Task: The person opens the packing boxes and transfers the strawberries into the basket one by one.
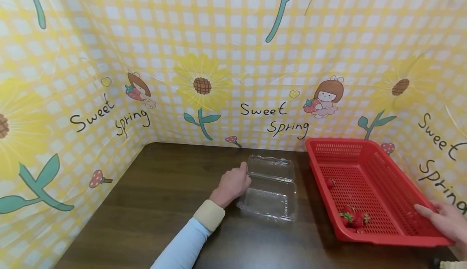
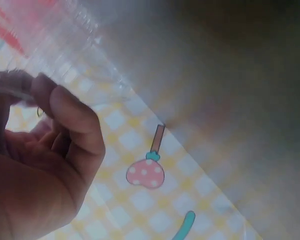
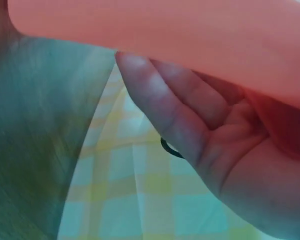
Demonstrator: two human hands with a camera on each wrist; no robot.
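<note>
My left hand [image 1: 233,186] pinches the left edge of a clear plastic clamshell box [image 1: 268,198], which lies opened out on the dark table. In the left wrist view, the fingers [image 2: 75,117] curl at the edge of the clear plastic. At the right, my right hand [image 1: 446,218] grips the rim of a red plastic basket [image 1: 397,180], thumb over the top. Its other fingers [image 3: 160,100] run beneath the rim in the right wrist view. Several strawberries [image 1: 352,217] lie in the near left corner of the basket, and a single strawberry [image 1: 330,183] sits farther back.
The dark wood-patterned table [image 1: 175,188] extends left of the clear box. A yellow checked cloth [image 1: 157,58] with printed flowers and words encloses the table at the back and both sides. The basket stands close to the cloth on the right.
</note>
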